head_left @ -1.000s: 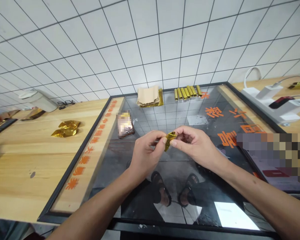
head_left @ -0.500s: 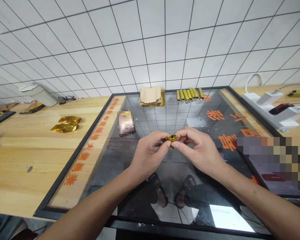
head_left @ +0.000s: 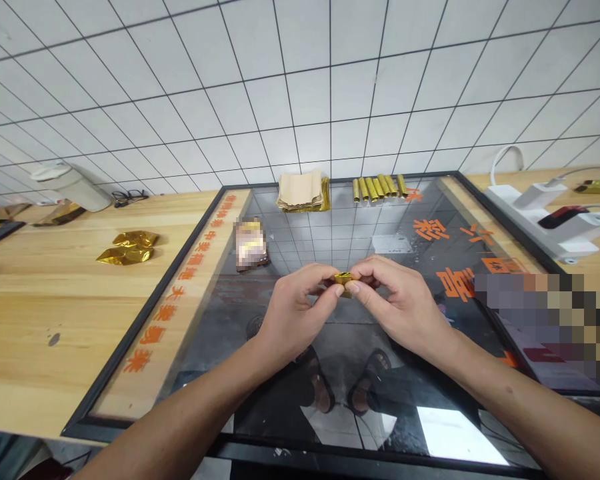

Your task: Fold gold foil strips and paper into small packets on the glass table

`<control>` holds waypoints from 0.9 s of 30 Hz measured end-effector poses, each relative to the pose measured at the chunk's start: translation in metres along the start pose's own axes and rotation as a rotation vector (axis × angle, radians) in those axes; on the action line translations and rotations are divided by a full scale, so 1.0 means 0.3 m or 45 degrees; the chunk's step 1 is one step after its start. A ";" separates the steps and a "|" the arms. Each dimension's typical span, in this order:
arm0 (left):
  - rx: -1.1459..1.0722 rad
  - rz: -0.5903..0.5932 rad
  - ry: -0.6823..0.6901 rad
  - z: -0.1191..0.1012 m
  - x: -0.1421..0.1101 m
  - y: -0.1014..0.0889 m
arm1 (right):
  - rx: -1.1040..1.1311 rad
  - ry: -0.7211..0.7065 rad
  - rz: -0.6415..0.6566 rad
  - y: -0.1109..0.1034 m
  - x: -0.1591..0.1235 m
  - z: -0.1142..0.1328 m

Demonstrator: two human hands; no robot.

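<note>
Gold foil piece pinched between both hands over the glass

You have the small gold foil piece [head_left: 345, 279] at the middle of the glass panel [head_left: 300, 250], raised in front of you. Your left hand [head_left: 297, 303] is clamped on its left end, thumb against fingers; your right hand [head_left: 399, 293] grips the right end likewise, fingertips nearly meeting. Foil: shiny, creased, folded into a short band with a narrow slit-like opening on top.

Far side of the panel: a stack of matte beige sheets [head_left: 300, 192], edges slightly wavy, glossy gold showing beneath and at right. To its right, a row of slim gold tubes [head_left: 379, 189], hollow at their near ends. Left on the glass, a packet [head_left: 251, 245], its face pixelated. Farther left, crumpled gold foil [head_left: 129, 248] on grained wooden tabletop [head_left: 80, 313].

Compared with one second ago: your piece then slanted, one tip pointing down; now it sits level and compact. Half a second ago its mouth gaped wider. Your hands hold nearly the same position; the tubes remain in their row.
</note>
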State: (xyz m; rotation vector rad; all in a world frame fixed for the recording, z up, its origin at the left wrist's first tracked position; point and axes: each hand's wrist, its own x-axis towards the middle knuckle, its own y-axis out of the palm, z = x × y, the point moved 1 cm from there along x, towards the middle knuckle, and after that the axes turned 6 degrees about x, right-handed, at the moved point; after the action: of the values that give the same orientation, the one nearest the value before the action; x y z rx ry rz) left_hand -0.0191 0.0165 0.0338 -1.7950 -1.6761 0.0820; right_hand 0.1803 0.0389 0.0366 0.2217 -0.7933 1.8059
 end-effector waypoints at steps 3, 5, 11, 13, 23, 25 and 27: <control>-0.016 0.003 0.005 -0.005 -0.001 -0.003 | -0.063 -0.057 0.013 0.000 -0.002 -0.004; -0.041 -0.011 -0.014 -0.008 -0.002 -0.007 | -0.116 -0.104 0.041 0.001 -0.005 -0.010; -0.105 -0.041 -0.039 -0.004 -0.004 -0.016 | -0.194 -0.211 0.058 0.006 -0.012 -0.012; -0.124 -0.012 -0.074 -0.003 -0.001 -0.016 | -0.193 -0.207 0.062 0.007 -0.014 -0.008; -0.532 0.078 -0.220 -0.014 0.008 -0.021 | -0.103 -0.067 0.095 -0.002 -0.014 -0.002; -0.531 0.079 -0.236 -0.021 0.007 -0.022 | -0.117 -0.073 0.091 0.002 -0.013 0.001; -0.502 0.070 -0.249 -0.029 0.007 -0.021 | -0.127 -0.081 0.084 0.006 -0.013 0.005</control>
State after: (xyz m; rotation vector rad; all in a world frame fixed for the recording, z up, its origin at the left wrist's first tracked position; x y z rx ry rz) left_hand -0.0200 0.0144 0.0445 -2.1832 -1.8794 -0.0555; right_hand 0.1800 0.0348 0.0351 0.1906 -0.9428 1.8230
